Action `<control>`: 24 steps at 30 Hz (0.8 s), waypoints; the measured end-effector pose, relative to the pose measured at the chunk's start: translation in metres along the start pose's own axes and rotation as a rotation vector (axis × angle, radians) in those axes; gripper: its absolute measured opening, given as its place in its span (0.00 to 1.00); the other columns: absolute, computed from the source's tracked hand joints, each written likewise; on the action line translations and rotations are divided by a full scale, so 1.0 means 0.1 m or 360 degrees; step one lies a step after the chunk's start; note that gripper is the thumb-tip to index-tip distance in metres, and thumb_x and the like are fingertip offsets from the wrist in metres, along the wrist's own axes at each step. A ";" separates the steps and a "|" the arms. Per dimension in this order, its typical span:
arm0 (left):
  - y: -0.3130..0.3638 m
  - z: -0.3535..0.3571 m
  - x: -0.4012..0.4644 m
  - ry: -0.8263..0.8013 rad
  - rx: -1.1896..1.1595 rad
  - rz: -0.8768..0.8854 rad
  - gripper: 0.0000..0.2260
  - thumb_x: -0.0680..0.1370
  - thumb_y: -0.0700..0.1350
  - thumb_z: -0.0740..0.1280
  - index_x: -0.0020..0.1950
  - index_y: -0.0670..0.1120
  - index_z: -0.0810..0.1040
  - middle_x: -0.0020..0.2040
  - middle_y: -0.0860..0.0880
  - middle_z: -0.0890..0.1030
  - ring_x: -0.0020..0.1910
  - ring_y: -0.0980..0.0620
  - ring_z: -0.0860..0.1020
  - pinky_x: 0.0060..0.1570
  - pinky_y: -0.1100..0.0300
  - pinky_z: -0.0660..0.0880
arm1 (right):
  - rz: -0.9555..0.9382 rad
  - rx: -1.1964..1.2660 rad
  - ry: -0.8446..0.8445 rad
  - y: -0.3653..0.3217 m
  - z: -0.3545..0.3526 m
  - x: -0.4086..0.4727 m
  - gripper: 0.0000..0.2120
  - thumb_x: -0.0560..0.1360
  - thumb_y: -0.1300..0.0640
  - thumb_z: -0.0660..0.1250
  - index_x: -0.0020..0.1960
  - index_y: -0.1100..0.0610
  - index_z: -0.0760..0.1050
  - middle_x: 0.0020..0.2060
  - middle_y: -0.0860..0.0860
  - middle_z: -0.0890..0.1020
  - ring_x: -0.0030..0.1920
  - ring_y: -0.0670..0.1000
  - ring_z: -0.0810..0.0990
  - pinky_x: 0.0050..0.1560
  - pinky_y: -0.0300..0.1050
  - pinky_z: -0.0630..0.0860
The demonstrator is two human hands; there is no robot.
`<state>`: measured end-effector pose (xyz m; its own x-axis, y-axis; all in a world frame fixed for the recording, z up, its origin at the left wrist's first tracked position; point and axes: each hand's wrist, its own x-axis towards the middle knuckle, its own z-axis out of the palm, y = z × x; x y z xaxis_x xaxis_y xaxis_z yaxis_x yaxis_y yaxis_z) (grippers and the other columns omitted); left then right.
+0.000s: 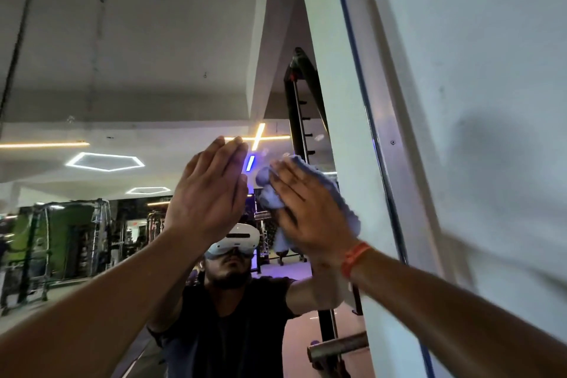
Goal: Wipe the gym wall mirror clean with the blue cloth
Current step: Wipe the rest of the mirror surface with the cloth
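Head view: right hand (310,212) presses blue cloth (334,190) near mirror (122,70) edge

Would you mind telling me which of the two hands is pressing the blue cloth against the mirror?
The right hand, with the orange wristband, presses the blue cloth; the left hand is flat and bare.

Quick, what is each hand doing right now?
Left hand: open, fingers straight, flat against the mirror, holding nothing.
Right hand: open, straight fingers pressing the blue cloth to the mirror.
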<state>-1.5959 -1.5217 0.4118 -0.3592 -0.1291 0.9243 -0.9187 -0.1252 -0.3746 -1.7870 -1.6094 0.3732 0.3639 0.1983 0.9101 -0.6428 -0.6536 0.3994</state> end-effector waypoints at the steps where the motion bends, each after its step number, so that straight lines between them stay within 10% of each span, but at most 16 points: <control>1: 0.00 0.00 0.00 -0.0007 -0.0004 0.0008 0.25 0.84 0.51 0.52 0.79 0.43 0.67 0.77 0.45 0.68 0.78 0.45 0.63 0.75 0.47 0.63 | -0.0180 -0.0113 -0.0038 0.22 -0.07 -0.01 0.25 0.82 0.55 0.60 0.77 0.60 0.68 0.76 0.56 0.71 0.78 0.55 0.66 0.79 0.55 0.62; 6: -0.01 0.01 -0.01 -0.0028 0.0005 -0.0016 0.26 0.84 0.52 0.50 0.80 0.44 0.65 0.78 0.47 0.67 0.79 0.47 0.61 0.77 0.48 0.61 | 0.1065 -0.0097 0.0306 0.60 -0.25 0.44 0.26 0.85 0.51 0.55 0.81 0.58 0.60 0.81 0.55 0.62 0.82 0.56 0.56 0.81 0.52 0.57; 12: 0.00 0.00 -0.01 -0.0011 -0.0029 -0.0082 0.26 0.83 0.52 0.51 0.80 0.43 0.65 0.78 0.45 0.67 0.79 0.46 0.62 0.76 0.48 0.61 | -0.0091 -0.0027 -0.0185 0.38 -0.25 0.33 0.28 0.83 0.48 0.54 0.79 0.60 0.65 0.78 0.54 0.67 0.80 0.49 0.59 0.81 0.44 0.54; 18: 0.01 -0.02 0.00 -0.0030 0.0004 -0.0167 0.28 0.82 0.52 0.51 0.80 0.42 0.63 0.79 0.45 0.66 0.79 0.45 0.61 0.76 0.48 0.61 | 0.1136 -0.0048 0.0417 0.60 -0.27 0.44 0.28 0.82 0.48 0.47 0.75 0.59 0.69 0.73 0.57 0.73 0.75 0.54 0.68 0.78 0.51 0.61; 24: 0.02 -0.03 -0.01 -0.0013 -0.0023 -0.0166 0.27 0.82 0.52 0.50 0.79 0.42 0.65 0.78 0.44 0.67 0.79 0.46 0.62 0.76 0.47 0.62 | -0.0234 0.0012 -0.0325 0.45 -0.28 0.30 0.28 0.84 0.47 0.52 0.82 0.55 0.57 0.81 0.51 0.61 0.82 0.46 0.54 0.82 0.45 0.53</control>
<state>-1.5978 -1.5184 0.4107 -0.2604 -0.1240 0.9575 -0.9533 -0.1244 -0.2753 -1.8240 -1.6123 0.4215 0.5823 0.1401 0.8008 -0.5683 -0.6342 0.5242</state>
